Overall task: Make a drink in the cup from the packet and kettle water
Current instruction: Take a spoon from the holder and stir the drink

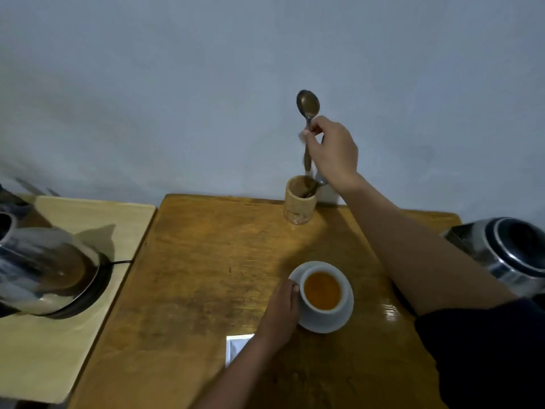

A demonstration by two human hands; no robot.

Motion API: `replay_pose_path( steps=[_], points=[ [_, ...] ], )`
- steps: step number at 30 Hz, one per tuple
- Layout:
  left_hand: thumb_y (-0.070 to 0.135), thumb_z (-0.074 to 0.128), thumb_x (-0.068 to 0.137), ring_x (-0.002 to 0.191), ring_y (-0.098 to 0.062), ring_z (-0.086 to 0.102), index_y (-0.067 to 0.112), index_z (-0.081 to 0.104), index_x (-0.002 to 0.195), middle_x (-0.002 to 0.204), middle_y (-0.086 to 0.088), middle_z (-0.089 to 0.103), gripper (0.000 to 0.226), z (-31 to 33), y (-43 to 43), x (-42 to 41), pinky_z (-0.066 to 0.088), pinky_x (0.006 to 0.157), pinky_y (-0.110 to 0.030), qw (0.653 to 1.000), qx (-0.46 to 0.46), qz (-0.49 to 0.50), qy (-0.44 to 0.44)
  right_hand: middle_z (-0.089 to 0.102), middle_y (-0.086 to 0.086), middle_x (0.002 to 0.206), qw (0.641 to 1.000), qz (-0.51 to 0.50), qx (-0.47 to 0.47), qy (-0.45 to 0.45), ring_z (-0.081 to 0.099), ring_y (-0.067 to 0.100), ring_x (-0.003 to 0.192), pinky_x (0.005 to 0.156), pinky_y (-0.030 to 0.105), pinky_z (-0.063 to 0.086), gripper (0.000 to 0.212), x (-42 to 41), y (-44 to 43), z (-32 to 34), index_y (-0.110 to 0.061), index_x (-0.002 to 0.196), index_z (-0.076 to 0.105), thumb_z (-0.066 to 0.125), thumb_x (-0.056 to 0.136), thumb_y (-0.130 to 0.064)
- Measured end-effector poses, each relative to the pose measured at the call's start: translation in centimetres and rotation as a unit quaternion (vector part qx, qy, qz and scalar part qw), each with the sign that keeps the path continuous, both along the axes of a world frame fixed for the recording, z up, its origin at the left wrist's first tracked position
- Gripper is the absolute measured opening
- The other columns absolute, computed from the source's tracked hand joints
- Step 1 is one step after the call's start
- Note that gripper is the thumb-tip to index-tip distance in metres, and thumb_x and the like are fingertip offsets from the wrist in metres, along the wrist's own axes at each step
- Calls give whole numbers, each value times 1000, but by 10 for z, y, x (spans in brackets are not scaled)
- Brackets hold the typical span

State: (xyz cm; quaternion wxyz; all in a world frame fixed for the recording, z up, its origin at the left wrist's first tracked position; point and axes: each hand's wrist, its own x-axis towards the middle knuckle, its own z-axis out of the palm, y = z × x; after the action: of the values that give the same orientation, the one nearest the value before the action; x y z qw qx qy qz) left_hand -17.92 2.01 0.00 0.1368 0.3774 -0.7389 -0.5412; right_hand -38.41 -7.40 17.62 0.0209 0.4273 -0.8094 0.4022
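Pinching spoon [308, 106] above holder [300, 200], right grip [331, 152] closed, left grip [281, 309] cupping cup [321, 292]

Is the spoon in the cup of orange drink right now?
No: the right hand holds the metal spoon up above the wooden holder, away from the white cup.

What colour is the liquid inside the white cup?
The liquid in the cup is orange-amber, seen best in the head view.
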Motion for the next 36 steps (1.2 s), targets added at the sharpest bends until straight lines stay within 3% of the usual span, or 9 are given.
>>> replay_pose_path(
  steps=[3, 6, 11, 16, 20, 23, 25, 32, 36],
  points=[
    [24, 33, 98, 86, 3, 51, 22, 53, 101, 93, 10, 54, 20, 2, 1, -1, 37, 65, -9, 1000, -13, 3, -20, 57, -1, 77, 998, 57, 10, 6, 50, 16, 72, 58, 30, 36, 22, 1, 33, 30, -17, 95, 57, 44, 94, -35],
    [21, 34, 97, 83, -12, 52, 17, 55, 92, 95, -4, 58, 22, 2, 1, -3, 35, 61, -13, 999, -29, 9, -30, 50, -5, 62, 989, 86, 123, -8, 44, 11, 58, 52, 30, 31, 29, 3, 72, 40, -15, 89, 58, 41, 95, -38],
    [19, 33, 97, 90, -21, 54, 6, 58, 102, 101, -14, 60, 29, 4, 5, -6, 36, 66, -26, 997, -30, 43, -50, 58, 6, 77, 927, 109, 353, -66, 50, 23, 67, 60, 31, 39, 27, 6, 132, 21, -2, 86, 62, 44, 90, -21],
    [19, 32, 97, 85, -19, 52, 4, 57, 102, 97, -11, 59, 30, 10, 4, -6, 36, 68, -27, 997, -10, 37, -62, 51, 3, 59, 869, 148, 451, -140, 47, 14, 50, 48, 23, 39, 19, 27, 169, 2, -12, 69, 57, 54, 87, -12],
    [19, 35, 97, 82, -17, 50, 12, 53, 98, 93, -7, 57, 19, 8, 2, -1, 39, 62, -23, 999, 6, 15, -38, 46, 7, 56, 881, 142, 424, -156, 49, 24, 58, 53, 30, 40, 29, 39, 179, -23, -11, 53, 49, 50, 79, 1],
    [18, 38, 96, 80, -18, 50, 12, 54, 94, 90, -8, 58, 17, 5, 0, 3, 38, 64, -24, 1000, 3, 13, -22, 66, 24, 69, 909, 114, 374, -145, 66, 35, 74, 59, 40, 51, 22, 43, 179, -46, 7, 61, 63, 48, 75, 1],
    [17, 40, 95, 78, -18, 50, 11, 56, 93, 89, -8, 59, 18, 4, -1, 4, 38, 65, -28, 1000, 3, 12, -22, 70, 29, 87, 928, 94, 331, -146, 68, 35, 85, 58, 36, 54, 22, 43, 179, -60, 12, 77, 67, 50, 73, -1],
    [16, 41, 94, 80, -18, 52, 10, 61, 93, 89, -8, 62, 20, 3, -8, 5, 39, 70, -31, 1000, 19, -2, -18, 67, 2, 68, 963, 67, 217, -146, 57, 1, 55, 51, 6, 41, 13, 47, 190, -66, -3, 70, 73, 62, 77, -3],
    [15, 41, 94, 79, -17, 51, 12, 61, 90, 87, -7, 61, 21, 2, -9, 5, 39, 67, -29, 1000, 26, -10, -9, 73, 10, 69, 985, 59, 126, -100, 59, 5, 55, 53, 2, 44, 5, 53, 198, -75, -1, 72, 73, 69, 74, -2]
  ],
)
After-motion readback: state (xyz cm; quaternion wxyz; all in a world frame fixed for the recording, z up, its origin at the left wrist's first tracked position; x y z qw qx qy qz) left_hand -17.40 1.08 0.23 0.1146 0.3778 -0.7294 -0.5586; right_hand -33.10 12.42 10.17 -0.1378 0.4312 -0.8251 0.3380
